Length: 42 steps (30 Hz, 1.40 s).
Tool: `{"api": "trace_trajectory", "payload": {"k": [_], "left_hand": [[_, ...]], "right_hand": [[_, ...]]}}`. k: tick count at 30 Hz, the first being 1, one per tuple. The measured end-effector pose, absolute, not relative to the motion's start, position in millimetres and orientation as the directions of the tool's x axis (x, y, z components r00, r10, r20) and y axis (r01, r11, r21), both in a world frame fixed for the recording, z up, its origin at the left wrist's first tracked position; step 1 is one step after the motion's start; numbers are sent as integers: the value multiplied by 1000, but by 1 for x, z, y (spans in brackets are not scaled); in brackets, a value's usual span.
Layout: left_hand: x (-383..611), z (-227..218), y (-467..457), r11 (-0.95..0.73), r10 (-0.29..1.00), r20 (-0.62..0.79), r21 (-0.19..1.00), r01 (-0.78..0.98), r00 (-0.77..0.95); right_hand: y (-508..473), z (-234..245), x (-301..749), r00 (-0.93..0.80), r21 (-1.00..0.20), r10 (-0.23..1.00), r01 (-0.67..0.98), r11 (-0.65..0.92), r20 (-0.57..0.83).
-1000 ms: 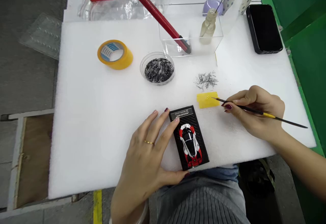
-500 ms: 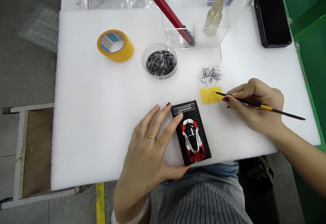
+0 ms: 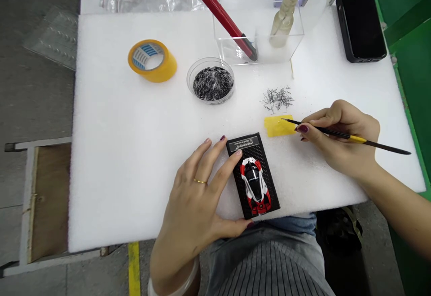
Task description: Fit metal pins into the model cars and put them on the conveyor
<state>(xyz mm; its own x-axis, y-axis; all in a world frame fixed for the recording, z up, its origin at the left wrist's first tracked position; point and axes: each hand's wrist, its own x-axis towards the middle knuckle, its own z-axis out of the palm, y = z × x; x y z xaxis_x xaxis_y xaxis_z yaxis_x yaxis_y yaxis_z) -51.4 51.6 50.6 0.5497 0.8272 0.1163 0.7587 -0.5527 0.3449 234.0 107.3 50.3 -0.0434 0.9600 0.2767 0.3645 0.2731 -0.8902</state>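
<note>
- Holding a fine brush [image 3: 357,139] in a narrow pinch, thumb against fingers: right hand [image 3: 348,154], right of frame.
- Brush tip lies over a yellow strip [image 3: 273,128], right of centre; contact cannot be told.
- Left hand [image 3: 191,202], lower centre: fingers spread wide, index fingertip on the black base [image 3: 269,184], thumb at its lower edge; base held between them.
- Model car [image 3: 255,184], red, white and black, sits on the base, below and right of frame centre; nameplate [image 3: 244,143] at the base's upper end.
- Loose black fibres [image 3: 278,99] lie in a heap just above the strip.
- Clear round dish [image 3: 189,83], upper centre, contains a mass of similar fibres.
- Yellow tape roll [image 3: 168,69], left of the dish, on its side.
- Clear box [image 3: 276,57], top centre-right: holds a small bottle [image 3: 282,26]; red-handled tool [image 3: 218,9] leans into it.
- Black device [image 3: 362,24], upper right.
</note>
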Motion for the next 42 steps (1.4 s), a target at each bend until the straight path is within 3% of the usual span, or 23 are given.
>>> {"api": "trace_trajectory", "payload": {"k": [17, 24, 31, 42], "left_hand": [[-50, 49, 54, -571, 817, 156, 354, 740, 556], [-50, 51, 53, -568, 819, 154, 351, 744, 553], [-50, 52, 54, -566, 820, 144, 349, 747, 554], [-50, 51, 53, -563, 822, 141, 347, 750, 552]], "right_hand": [[109, 51, 234, -95, -867, 952, 395, 304, 291], [110, 49, 233, -35, -933, 964, 246, 264, 264], [110, 51, 232, 10, -949, 972, 218, 228, 236], [110, 49, 233, -65, -918, 971, 316, 240, 231]]}}
